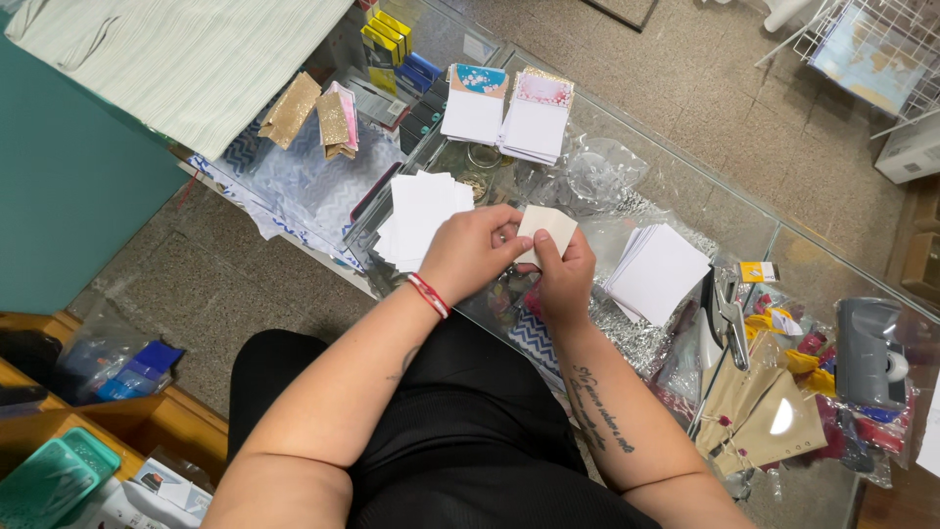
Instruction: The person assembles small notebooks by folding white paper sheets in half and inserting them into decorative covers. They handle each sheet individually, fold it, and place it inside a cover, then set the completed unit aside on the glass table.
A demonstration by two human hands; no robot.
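Glass counter [685, 201], both hands — left hand [473, 253], right hand [566, 279] — fingers pinching small white card [548, 226]

Probably a stationery shop: glass display counter [685, 196].

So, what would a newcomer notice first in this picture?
Probably the two hands at the centre: the left hand and right hand together hold a small cream card above a glass counter. White card stacks lie on both sides, and a grey tape dispenser sits far right.
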